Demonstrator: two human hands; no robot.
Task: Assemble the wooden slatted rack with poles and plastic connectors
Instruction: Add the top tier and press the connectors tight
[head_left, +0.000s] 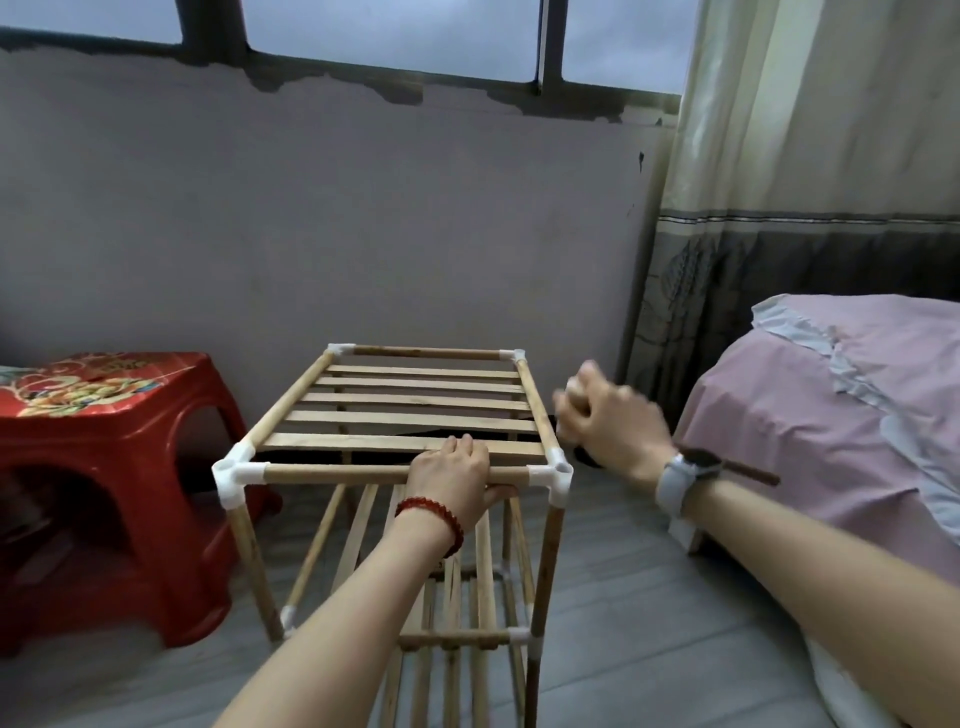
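Beside the red stool (104, 441), the rack (410, 415) is standing on the floor. I am watching the left hand (457, 480) gripping its front pole (337, 474); the right hand (608, 421) is hovering fisted, blurred, apparently empty. Light, stiff, probably wobbly at connectors: hold poles.

The right hand (608, 415) is motion-blurred, so whether its curled fingers hold anything cannot be told. Below the left hand (454, 475), the rack (415, 400) runs off the bottom edge, feet unseen. Both forearms are cut there too. Left of that hand, the stool (104, 467) is clipped.
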